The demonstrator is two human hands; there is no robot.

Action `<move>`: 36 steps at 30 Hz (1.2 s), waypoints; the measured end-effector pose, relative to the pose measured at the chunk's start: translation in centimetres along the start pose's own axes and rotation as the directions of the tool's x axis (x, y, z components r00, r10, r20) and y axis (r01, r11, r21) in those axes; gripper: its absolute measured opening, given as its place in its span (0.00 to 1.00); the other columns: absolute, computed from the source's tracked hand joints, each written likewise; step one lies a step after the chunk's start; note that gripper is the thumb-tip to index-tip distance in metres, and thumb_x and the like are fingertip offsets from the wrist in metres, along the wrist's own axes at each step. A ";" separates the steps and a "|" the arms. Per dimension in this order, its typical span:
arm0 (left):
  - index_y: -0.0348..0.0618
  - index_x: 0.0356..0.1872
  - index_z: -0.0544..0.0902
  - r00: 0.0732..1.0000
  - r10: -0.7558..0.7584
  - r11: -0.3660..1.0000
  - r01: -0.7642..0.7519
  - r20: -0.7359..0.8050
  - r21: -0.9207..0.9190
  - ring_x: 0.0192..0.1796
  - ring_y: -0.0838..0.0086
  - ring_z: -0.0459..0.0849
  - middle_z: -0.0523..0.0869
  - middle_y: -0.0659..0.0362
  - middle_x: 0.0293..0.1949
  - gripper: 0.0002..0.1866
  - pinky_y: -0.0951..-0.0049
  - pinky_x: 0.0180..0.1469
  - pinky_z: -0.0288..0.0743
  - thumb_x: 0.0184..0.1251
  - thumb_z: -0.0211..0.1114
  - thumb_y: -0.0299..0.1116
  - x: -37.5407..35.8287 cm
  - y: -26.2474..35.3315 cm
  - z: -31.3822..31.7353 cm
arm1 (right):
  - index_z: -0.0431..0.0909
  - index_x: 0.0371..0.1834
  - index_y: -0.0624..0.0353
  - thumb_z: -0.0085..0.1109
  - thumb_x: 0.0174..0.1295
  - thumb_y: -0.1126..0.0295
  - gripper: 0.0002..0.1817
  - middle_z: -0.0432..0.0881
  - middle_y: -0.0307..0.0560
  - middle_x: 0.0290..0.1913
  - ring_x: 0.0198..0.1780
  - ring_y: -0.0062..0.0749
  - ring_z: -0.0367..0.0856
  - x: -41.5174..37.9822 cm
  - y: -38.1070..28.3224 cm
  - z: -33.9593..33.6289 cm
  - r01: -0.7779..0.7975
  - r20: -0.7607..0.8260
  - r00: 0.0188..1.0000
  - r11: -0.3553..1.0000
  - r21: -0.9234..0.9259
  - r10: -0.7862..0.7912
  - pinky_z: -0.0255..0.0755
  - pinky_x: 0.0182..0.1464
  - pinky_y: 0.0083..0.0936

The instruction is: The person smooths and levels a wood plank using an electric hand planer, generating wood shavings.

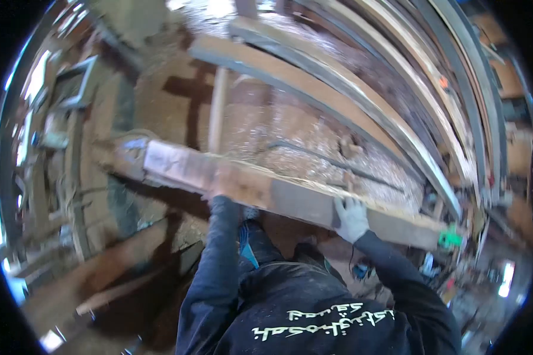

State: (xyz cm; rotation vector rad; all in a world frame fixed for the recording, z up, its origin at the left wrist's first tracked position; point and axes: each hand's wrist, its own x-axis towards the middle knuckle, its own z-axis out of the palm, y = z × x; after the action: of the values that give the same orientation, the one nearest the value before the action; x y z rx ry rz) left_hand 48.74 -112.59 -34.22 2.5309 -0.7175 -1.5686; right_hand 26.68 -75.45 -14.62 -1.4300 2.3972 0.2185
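A long wooden beam (305,203) lies crosswise in front of my body, its left end pale and its middle darker. My right hand (351,220), in a whitish glove, is on the near side of the beam right of the middle, fingers curled over it. Farther left, my left hand (222,182) is also on the beam. It is blurred and close to the wood in colour, so its fingers do not show clearly. A bright green object (450,238) is at the beam's right end.
Several long planks (314,77) stretch across the far side and curve to the right in the view. A narrow wooden bar (218,112) meets the beam's far side. A thin dark rod (337,163) lies on the littered ground. Wooden framing (74,171) stands at left.
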 end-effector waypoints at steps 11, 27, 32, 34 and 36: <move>0.21 0.89 0.50 0.334 0.936 0.340 -0.940 0.111 -0.039 0.89 0.39 0.60 0.58 0.26 0.87 0.58 0.50 0.91 0.54 0.74 0.78 0.45 -12.4 -9.5 8.4 | 0.76 0.77 0.53 0.62 0.69 0.67 0.30 0.80 0.54 0.64 0.70 0.53 0.77 -2.4 -0.2 2.6 0.012 -0.332 0.943 0.998 0.055 0.007 0.68 0.72 0.57; 0.52 0.94 0.51 0.160 0.937 -0.117 -0.692 0.310 0.712 0.93 0.40 0.48 0.55 0.44 0.92 0.51 0.21 0.87 0.40 0.83 0.55 0.71 -33.0 -30.5 25.8 | 0.70 0.83 0.58 0.84 0.54 0.61 0.51 0.75 0.61 0.75 0.75 0.64 0.74 -42.3 30.0 10.4 -0.615 -0.321 0.547 0.632 0.472 0.773 0.68 0.76 0.57; 0.53 0.94 0.53 0.148 0.948 -0.102 -0.700 0.283 0.707 0.93 0.41 0.48 0.56 0.45 0.92 0.51 0.21 0.87 0.39 0.82 0.57 0.70 -32.7 -30.3 25.5 | 0.69 0.86 0.52 0.81 0.54 0.59 0.52 0.71 0.58 0.79 0.78 0.64 0.70 -39.8 40.9 8.0 -0.494 -0.317 0.820 0.869 0.029 0.477 0.61 0.80 0.63; 0.53 0.94 0.54 0.087 0.954 -0.130 -0.740 0.285 0.660 0.93 0.41 0.48 0.57 0.46 0.92 0.51 0.21 0.87 0.39 0.82 0.59 0.69 -32.6 -30.5 25.4 | 0.70 0.87 0.49 0.74 0.57 0.58 0.49 0.74 0.56 0.75 0.77 0.59 0.71 -37.2 44.9 9.0 -0.366 -0.360 0.891 0.905 -0.215 0.275 0.58 0.82 0.63; 0.52 0.94 0.55 0.091 0.962 -0.106 -0.745 0.258 0.658 0.93 0.40 0.49 0.58 0.45 0.91 0.51 0.21 0.87 0.40 0.82 0.59 0.69 -33.1 -30.0 25.4 | 0.73 0.85 0.48 0.70 0.59 0.57 0.45 0.76 0.54 0.70 0.73 0.56 0.73 -36.7 46.1 7.3 -0.254 -0.239 0.946 0.960 -0.119 0.220 0.58 0.83 0.61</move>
State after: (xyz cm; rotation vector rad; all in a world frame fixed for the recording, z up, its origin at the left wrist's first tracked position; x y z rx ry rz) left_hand 25.00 -67.40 -28.01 1.4015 -2.5499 -0.2860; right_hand 3.82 -20.80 -9.97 -1.2815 2.7937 0.3163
